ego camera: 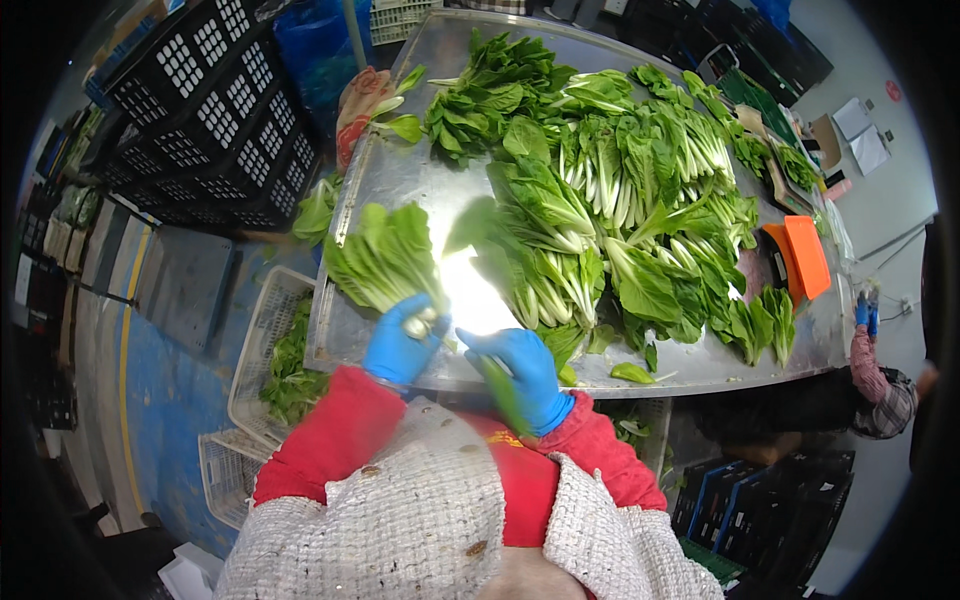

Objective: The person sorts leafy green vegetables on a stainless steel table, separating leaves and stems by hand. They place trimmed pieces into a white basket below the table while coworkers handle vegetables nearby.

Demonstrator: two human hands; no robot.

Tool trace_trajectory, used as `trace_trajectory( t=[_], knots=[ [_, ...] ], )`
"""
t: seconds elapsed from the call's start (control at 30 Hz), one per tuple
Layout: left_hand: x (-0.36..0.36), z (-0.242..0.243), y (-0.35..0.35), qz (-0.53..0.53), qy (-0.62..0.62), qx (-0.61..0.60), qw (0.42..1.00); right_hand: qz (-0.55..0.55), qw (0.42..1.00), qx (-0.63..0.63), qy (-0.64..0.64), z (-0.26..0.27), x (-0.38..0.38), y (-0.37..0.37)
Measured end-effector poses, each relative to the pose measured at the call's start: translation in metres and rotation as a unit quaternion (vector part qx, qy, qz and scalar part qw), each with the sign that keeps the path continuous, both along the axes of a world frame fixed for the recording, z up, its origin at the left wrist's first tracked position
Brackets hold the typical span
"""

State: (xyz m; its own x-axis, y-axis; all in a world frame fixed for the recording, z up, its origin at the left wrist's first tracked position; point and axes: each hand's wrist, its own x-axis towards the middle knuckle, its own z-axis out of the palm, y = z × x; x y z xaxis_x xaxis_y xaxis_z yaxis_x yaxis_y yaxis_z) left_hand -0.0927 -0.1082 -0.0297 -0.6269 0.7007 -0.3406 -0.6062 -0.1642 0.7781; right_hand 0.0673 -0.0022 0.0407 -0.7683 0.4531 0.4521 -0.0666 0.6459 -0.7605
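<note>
My left hand (407, 337), in a blue glove, is closed around the white stem ends of a bunch of leafy greens (386, 259) whose leaves fan up and to the left over the metal table (375, 161). Close to its right, my right hand (517, 371), also gloved in blue, has a blurred green leaf (504, 391) in its grip, hanging down toward my front. A large heap of similar greens with white stems (615, 172) covers much of the table beyond. Small loose leaves (632, 373) lie along the near edge.
White plastic baskets, one holding leaves (259, 330), stand below the table at left. Black perforated crates (217, 112) are stacked at upper left. An orange plastic container (806, 259) sits at the table's right. Another person (885, 397) in blue gloves is at far right.
</note>
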Motion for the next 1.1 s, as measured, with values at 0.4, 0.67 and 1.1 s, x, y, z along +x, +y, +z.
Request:
trace_trajectory(
  t=[0.4, 0.67, 1.1],
  knots=[
    [-0.010, 0.045, -0.017, 0.120, -0.320, 0.141, 0.929, -0.314, 0.916, 0.164, -0.189, -0.035, -0.026, 0.164],
    [-0.003, 0.035, -0.009, 0.113, -0.359, 0.105, 0.920, -0.139, 0.864, -0.481, 0.059, -0.007, -0.012, 0.132],
    [0.032, -0.035, 0.015, -0.106, 0.230, -0.091, 0.963, -0.079, 0.861, -0.501, 0.036, -0.022, -0.024, 0.023]
  ],
)
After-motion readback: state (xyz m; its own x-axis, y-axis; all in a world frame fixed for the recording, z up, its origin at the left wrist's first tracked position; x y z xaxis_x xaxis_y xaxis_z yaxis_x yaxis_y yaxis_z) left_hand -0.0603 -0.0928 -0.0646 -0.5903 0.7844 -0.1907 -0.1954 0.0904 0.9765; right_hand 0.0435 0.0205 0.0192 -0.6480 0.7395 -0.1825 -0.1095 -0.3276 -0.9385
